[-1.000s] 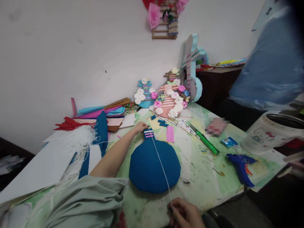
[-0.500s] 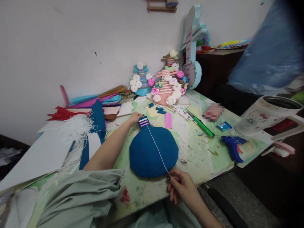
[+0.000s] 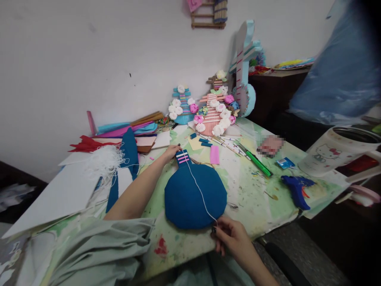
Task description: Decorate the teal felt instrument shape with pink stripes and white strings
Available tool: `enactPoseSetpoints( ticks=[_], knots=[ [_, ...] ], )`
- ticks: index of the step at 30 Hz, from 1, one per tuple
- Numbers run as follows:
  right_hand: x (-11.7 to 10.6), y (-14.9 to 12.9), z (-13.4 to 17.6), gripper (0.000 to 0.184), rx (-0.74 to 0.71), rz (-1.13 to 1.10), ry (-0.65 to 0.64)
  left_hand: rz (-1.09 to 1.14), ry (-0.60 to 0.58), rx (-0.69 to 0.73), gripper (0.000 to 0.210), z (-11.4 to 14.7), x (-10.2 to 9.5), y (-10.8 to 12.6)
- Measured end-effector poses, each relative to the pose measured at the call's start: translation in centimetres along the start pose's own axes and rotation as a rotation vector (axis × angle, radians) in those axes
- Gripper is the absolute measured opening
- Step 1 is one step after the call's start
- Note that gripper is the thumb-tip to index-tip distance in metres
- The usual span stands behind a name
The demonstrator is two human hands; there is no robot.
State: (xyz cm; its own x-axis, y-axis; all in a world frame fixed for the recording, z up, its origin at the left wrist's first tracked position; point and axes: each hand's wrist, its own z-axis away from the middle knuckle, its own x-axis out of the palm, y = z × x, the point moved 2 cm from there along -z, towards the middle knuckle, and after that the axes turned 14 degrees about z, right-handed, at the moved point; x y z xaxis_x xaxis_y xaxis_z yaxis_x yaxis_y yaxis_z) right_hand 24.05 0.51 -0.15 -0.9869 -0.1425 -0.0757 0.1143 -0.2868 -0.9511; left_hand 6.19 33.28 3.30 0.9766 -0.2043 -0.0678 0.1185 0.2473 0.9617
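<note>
A flat blue guitar-shaped craft piece lies on the table, its short neck with white and pink stripes pointing away from me. A thin white string runs down over the neck and round body. At the neck's top edge, my left hand is closed, its fingertips at the string's upper end; the exact grip is partly hidden. Just beyond the body's lower right edge, my right hand pinches the string between thumb and fingers. The string bows slightly between the two hands.
Tangled white string, white board and coloured paper lie left. Decorated paper guitars stand against the wall. A green cutter, a blue glue gun and a white mug are at right.
The string was straight and taut; now it curves a little. My right hand has moved slightly nearer the table's front edge. The whole view has shifted a little.
</note>
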Motion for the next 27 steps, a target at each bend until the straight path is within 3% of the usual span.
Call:
enactPoseSetpoints(
  ticks=[7,13,27],
  knots=[
    [0.0,-0.1,-0.1,0.036,0.039,-0.039,-0.018,0.019,-0.149,0.036,0.027,0.9,0.1,1.4],
    [0.0,-0.2,-0.2,0.035,0.077,-0.048,0.012,-0.005,-0.197,0.036,0.023,0.9,-0.1,1.3],
    [0.3,-0.6,0.2,0.028,0.048,0.044,0.067,0.132,-0.045,-0.004,0.033,0.0,0.1,-0.1]
  ],
)
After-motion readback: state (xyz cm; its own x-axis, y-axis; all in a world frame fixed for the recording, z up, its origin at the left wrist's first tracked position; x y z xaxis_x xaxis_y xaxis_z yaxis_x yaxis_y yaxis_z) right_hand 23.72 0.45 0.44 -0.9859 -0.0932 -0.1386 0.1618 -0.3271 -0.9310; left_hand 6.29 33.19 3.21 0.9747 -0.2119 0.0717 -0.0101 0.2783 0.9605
